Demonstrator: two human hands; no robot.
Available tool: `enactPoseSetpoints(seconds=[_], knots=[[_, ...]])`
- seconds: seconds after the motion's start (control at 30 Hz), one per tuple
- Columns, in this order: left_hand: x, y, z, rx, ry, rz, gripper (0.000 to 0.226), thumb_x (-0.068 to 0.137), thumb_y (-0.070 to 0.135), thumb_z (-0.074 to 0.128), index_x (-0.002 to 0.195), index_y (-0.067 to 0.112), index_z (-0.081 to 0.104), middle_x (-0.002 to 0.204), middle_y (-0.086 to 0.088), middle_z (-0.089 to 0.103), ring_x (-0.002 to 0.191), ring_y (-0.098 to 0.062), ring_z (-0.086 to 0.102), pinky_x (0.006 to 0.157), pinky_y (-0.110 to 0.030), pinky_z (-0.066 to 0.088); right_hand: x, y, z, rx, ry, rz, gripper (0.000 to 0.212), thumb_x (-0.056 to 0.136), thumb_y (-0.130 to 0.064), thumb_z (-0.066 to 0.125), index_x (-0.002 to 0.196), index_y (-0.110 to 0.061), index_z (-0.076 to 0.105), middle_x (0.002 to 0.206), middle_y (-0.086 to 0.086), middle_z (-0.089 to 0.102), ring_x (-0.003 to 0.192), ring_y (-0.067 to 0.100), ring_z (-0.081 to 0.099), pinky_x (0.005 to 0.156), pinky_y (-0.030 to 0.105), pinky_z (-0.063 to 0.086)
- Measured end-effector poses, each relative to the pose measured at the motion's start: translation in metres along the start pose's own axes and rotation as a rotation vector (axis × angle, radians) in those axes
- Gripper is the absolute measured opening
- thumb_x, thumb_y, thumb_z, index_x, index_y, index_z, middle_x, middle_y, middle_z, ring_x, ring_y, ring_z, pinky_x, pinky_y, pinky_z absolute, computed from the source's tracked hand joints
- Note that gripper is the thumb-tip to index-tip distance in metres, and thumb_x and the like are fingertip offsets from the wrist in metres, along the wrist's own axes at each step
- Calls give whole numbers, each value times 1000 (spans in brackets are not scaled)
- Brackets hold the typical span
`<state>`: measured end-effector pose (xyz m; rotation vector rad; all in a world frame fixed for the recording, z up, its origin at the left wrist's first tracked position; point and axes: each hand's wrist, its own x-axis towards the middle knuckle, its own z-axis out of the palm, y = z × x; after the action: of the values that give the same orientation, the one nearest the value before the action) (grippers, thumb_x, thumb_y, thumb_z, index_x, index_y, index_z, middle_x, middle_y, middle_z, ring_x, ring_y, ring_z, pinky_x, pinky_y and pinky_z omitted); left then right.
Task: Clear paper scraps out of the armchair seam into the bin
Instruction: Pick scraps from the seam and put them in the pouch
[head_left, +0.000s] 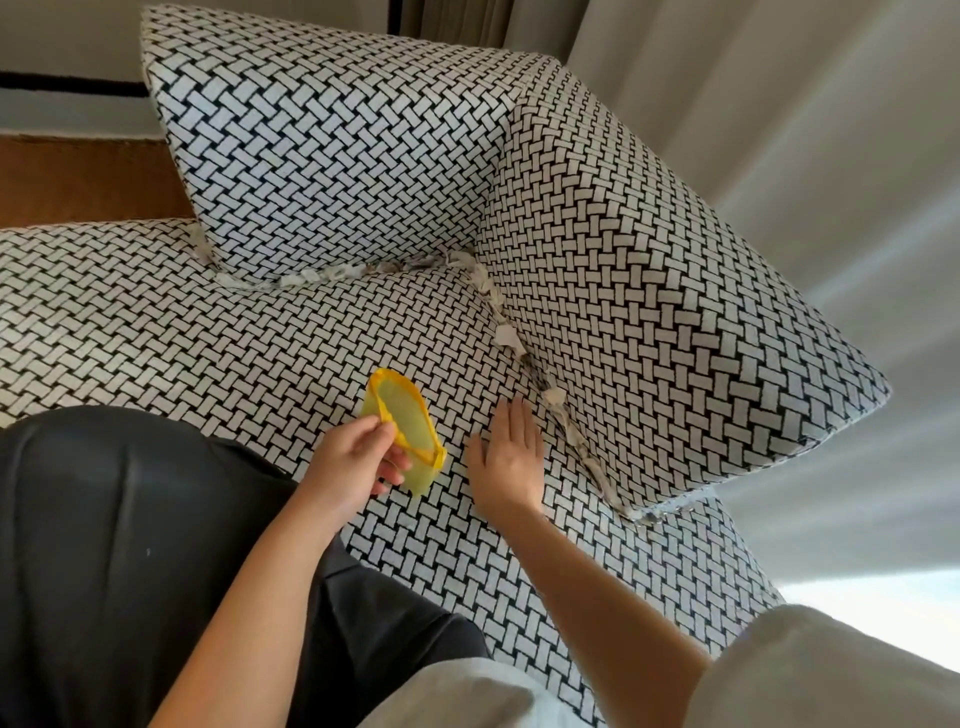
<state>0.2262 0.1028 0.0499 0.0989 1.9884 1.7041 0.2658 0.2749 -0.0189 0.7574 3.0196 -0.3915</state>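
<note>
Grey sleeves (831, 675) fill the bottom edge of the head view, and a knee in black trousers (104, 519) covers the lower left part of the armchair seat (234, 332).

Left hand (353, 457) pinches the rim of a small yellow bin (402, 415), thumb on top and fingers curled beneath, holding it tilted just above the seat with its mouth towards the camera. Right hand (506, 457) lies flat on the seat, fingers straight and close together, holding nothing, with its fingertips just beside the side seam.

Paper scraps (506, 338) are wedged in a line along that seam, between the seat and the side cushion (649, 291), from the inner corner down to the cushion's front end. More scraps sit in the seam under the back cushion (332, 145). Both cushions overhang the seams and hide how deep the paper goes. No scrap can be made out in the bin.

Pale curtains (779, 130) hang on the right, and brown floor (78, 176) shows at the left.
</note>
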Motion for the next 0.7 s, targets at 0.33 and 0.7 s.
enactPoseSetpoints(seconds=[0.33, 0.7], knots=[[-8, -1, -1, 22, 43, 7, 27, 98, 16, 39, 79, 10, 57, 69, -6, 62, 52, -7, 56, 46, -14, 45, -4, 29, -8, 137, 155, 323, 59, 94, -30, 36, 147, -10, 19, 153, 8, 22, 141, 24, 16, 115, 42, 8], [-5, -2, 0, 13, 51, 11, 27, 98, 15, 39, 79, 9, 58, 67, -6, 62, 48, -2, 55, 44, -13, 43, -5, 31, -7, 417, 388, 441, 53, 83, 2, 45, 136, -5, 39, 142, 17, 34, 125, 29, 40, 99, 39, 40]])
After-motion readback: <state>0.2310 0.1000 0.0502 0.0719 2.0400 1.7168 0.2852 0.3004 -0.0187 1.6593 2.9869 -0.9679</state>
